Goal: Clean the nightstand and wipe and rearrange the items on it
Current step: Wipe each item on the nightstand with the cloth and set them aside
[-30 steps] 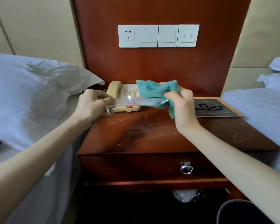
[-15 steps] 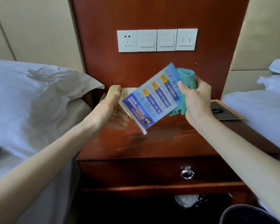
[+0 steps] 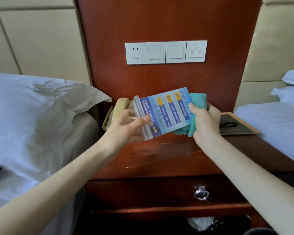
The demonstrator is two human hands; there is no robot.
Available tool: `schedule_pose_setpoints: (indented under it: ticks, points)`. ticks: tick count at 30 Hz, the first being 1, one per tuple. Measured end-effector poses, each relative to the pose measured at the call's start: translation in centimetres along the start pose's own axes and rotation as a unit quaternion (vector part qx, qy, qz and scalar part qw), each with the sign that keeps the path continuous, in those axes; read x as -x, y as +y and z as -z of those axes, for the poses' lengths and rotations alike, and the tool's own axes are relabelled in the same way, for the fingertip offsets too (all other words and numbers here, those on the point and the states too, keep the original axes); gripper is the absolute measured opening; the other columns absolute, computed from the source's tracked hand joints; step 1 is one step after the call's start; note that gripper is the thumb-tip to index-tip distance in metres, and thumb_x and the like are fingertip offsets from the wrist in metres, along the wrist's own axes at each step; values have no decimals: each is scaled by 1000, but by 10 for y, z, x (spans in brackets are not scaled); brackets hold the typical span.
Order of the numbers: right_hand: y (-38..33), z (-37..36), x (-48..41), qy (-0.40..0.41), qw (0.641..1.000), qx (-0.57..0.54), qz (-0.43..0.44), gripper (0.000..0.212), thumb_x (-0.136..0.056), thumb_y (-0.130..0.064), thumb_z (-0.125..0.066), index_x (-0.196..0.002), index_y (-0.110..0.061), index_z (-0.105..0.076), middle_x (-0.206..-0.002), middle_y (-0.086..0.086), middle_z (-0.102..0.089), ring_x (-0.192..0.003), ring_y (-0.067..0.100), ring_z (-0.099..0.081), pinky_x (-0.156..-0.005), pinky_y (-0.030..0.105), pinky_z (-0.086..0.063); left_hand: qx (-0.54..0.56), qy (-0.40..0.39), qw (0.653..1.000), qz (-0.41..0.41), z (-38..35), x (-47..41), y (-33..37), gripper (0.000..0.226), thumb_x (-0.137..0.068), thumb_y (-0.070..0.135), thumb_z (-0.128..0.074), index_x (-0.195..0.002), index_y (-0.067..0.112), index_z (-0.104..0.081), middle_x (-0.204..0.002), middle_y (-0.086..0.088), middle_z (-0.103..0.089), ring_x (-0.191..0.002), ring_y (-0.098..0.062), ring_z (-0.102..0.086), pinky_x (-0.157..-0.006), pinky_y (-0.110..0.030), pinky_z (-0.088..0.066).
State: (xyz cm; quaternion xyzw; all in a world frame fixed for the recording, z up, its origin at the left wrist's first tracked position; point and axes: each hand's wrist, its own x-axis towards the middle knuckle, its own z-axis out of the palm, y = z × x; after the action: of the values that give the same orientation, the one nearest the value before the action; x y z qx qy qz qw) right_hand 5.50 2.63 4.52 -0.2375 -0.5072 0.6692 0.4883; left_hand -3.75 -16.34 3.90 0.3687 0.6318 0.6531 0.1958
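Observation:
A clear acrylic sign stand with a blue printed card (image 3: 168, 112) is held in the air above the wooden nightstand (image 3: 168, 158). My left hand (image 3: 127, 126) grips its clear base end at the left. My right hand (image 3: 205, 119) holds a teal cloth (image 3: 198, 100) pressed against the card's right edge. Behind the stand a beige telephone (image 3: 119, 107) sits at the nightstand's back left, partly hidden by my left hand. A dark card with a tan border (image 3: 236, 124) lies flat at the back right.
Beds with white pillows flank the nightstand, one on the left (image 3: 41, 116) and one on the right (image 3: 278, 119). A socket and switch panel (image 3: 165, 52) is on the wooden wall panel. A drawer with a metal ring pull (image 3: 201, 194) faces me.
The sign stand has been lifted from flat over the phone and turned face-up toward me. It now lies more level, and the cloth has shifted to its right edge.

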Motion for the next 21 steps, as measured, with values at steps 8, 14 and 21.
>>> schedule_pose_setpoints:
  ticks: [8,14,21]
  points:
    - [4,-2,18,-137,908,269,290,44,-89,-6,-59,-131,-17,-56,-145,-3,-46,-140,8,-31,-118,35,-17,28,2,1000,13,-1,1,12,68,-67,47,-72,-118,5,-52,-99,-11,-72,-80,-28,-70,-70,-35,-56]
    - [12,-4,36,-324,787,354,388,64,-85,0,-61,-141,-25,-43,-151,-14,-31,-144,-2,-15,-117,24,0,9,28,999,24,-2,4,11,56,-73,41,-67,-117,8,-55,-110,-21,-66,-90,-38,-69,-79,-44,-58]
    - [2,19,5,-328,752,384,423,60,-88,-14,-50,-144,-26,-36,-154,-13,-28,-144,0,-14,-118,25,-2,-4,30,1000,8,-8,7,19,55,-72,39,-66,-112,3,-55,-96,-13,-66,-79,-33,-69,-66,-35,-56]
